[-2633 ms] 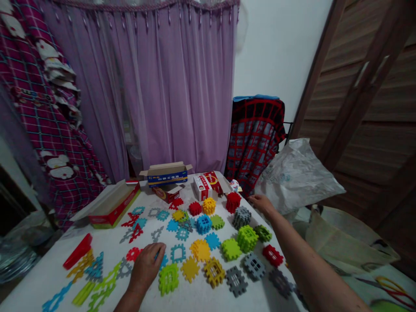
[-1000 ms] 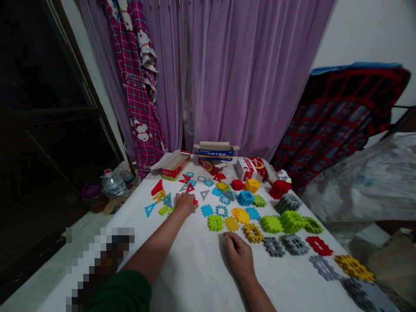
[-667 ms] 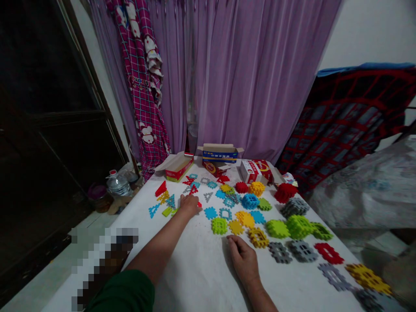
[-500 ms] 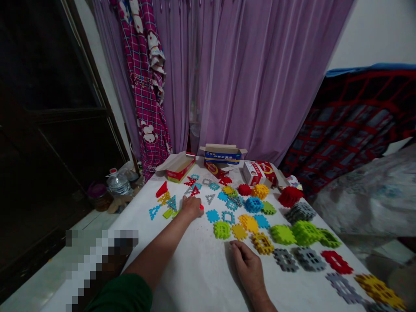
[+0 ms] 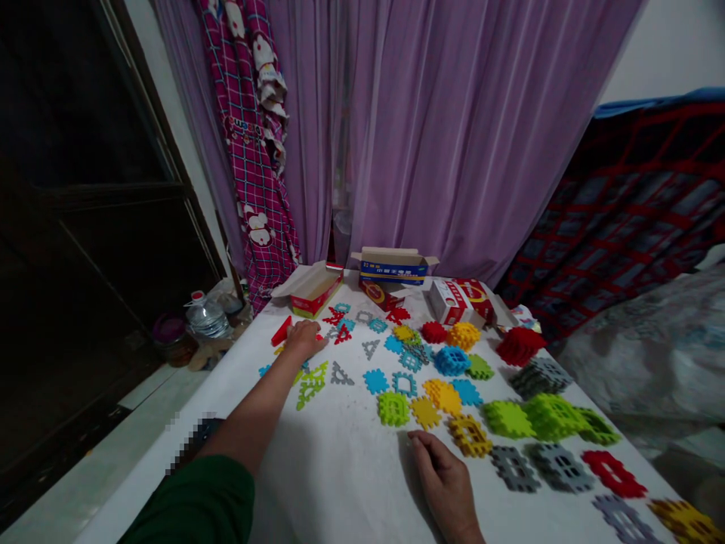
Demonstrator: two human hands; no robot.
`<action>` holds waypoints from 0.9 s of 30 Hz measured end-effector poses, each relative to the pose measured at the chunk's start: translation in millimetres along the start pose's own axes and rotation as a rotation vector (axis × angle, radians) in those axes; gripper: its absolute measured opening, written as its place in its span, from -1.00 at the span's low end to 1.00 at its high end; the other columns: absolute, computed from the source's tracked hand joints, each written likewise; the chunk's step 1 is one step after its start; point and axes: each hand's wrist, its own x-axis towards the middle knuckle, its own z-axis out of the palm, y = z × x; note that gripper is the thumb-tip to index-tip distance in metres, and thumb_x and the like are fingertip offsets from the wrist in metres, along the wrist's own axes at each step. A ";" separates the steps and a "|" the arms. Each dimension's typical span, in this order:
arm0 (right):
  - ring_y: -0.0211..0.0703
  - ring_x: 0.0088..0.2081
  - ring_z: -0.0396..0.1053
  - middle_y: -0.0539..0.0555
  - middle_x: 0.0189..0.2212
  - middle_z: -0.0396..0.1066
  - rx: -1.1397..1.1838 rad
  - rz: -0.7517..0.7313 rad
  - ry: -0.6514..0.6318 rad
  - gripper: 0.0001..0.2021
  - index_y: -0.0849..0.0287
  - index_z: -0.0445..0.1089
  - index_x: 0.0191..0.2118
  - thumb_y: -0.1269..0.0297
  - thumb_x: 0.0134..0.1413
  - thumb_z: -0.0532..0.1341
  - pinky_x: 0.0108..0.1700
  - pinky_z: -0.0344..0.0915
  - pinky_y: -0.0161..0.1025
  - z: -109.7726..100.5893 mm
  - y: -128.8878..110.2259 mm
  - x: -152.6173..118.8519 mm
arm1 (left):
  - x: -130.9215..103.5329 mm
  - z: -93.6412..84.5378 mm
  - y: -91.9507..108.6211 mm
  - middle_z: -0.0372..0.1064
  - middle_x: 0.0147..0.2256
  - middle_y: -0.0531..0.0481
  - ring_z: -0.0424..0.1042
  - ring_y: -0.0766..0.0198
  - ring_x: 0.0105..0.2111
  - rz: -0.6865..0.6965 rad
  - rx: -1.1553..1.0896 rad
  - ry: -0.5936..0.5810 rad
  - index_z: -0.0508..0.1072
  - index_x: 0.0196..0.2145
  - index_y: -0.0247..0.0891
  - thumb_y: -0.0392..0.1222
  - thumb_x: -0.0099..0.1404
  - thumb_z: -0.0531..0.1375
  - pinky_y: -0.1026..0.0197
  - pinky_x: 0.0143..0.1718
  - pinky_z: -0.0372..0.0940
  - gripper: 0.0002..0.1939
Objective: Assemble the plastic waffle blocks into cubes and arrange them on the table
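My left hand (image 5: 303, 341) reaches across the white-covered table, fingers closed, with a bit of a red plastic building piece (image 5: 319, 338) showing at its fingertips. The rest of that piece is hidden. Just beyond the hand on its left is a red triangle stack (image 5: 282, 331); yellow and blue pieces lie partly covered beneath the hand and forearm. Lime triangles (image 5: 312, 385) and a grey triangle (image 5: 340, 374) lie closer to me. My right hand (image 5: 445, 480) rests on the table with curled fingers and nothing visible in them, near a dark yellow window-frame tile stack (image 5: 470, 436).
Stacks of notched square tiles fill the right side, among them lime tiles (image 5: 508, 419), grey tiles (image 5: 560, 467) and a blue stack (image 5: 451, 360). Along the back edge stand an open red-and-green box (image 5: 317, 295), a blue box (image 5: 393, 272) and a red-and-white box (image 5: 453, 302).
My left hand has moved left and away from me, toward the red triangle stack, with the red bit at its fingertips. Lime and grey triangles are now uncovered. My right hand stays put.
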 end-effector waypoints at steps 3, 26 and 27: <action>-0.05 -0.31 0.53 0.09 -0.38 0.57 -0.005 0.004 -0.004 -0.65 0.16 0.57 -0.35 -0.02 0.05 0.19 -0.24 0.45 -0.31 -0.1 -0.6 -0.2 | -1.2 9.6 17.3 0.43 0.00 -0.08 0.30 0.02 0.07 0.067 -0.016 0.044 0.48 -0.09 -0.10 0.16 0.21 0.14 0.01 0.08 0.10 -0.58; -0.08 -0.36 0.52 0.09 -0.40 0.56 0.053 -0.017 -0.044 -0.67 0.14 0.57 -0.35 0.01 0.09 0.18 -0.30 0.43 -0.36 -0.5 -5.1 2.0 | 38.4 8.6 41.0 0.37 0.08 -0.13 0.28 0.06 0.10 0.078 0.076 0.054 0.43 0.04 -0.16 -0.21 0.30 0.05 0.09 0.09 0.15 -0.62; -0.08 -0.36 0.52 0.09 -0.41 0.56 0.061 -0.011 -0.047 -0.67 0.14 0.57 -0.35 0.00 0.09 0.18 -0.30 0.43 -0.36 0.3 -4.4 1.7 | 46.7 10.1 47.1 0.35 0.10 -0.12 0.27 0.06 0.12 0.092 0.075 0.048 0.42 0.05 -0.15 -0.17 0.31 0.05 0.09 0.10 0.15 -0.62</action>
